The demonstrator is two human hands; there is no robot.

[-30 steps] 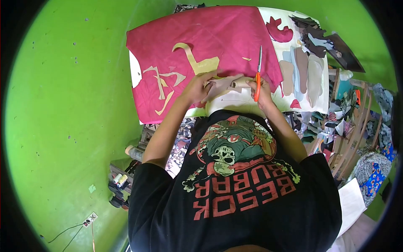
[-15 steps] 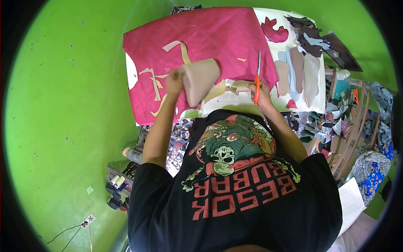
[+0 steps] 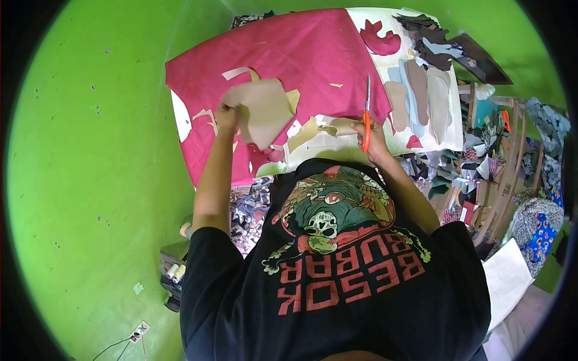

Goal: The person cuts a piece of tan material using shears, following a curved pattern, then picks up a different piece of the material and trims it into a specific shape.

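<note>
My left hand (image 3: 227, 118) is closed on the edge of a beige sheet of leather-like material (image 3: 263, 114), blurred by motion, held over the red sheet (image 3: 289, 48) on the table. In my right hand (image 3: 376, 142) is a pair of scissors (image 3: 366, 123) with orange handles, its blades pointing away from me. Just left of that hand lies a curled tan offcut (image 3: 307, 133) on white material near the table's front edge. A thin cream-and-tan strip (image 3: 238, 73) lies beyond the beige sheet, partly covered by it.
Cut insole-shaped pieces (image 3: 415, 96) in beige, blue and brown lie at the right. Dark scraps (image 3: 424, 39) are heaped behind them, near a red offcut (image 3: 380, 38). A wooden rack (image 3: 515, 162) with fabric scraps stands to the right; a green wall (image 3: 90, 150) is at left.
My left hand has moved left with the beige sheet, which now hangs flatter and further left. My right hand still holds the scissors in nearly the same place. The view has shifted slightly.
</note>
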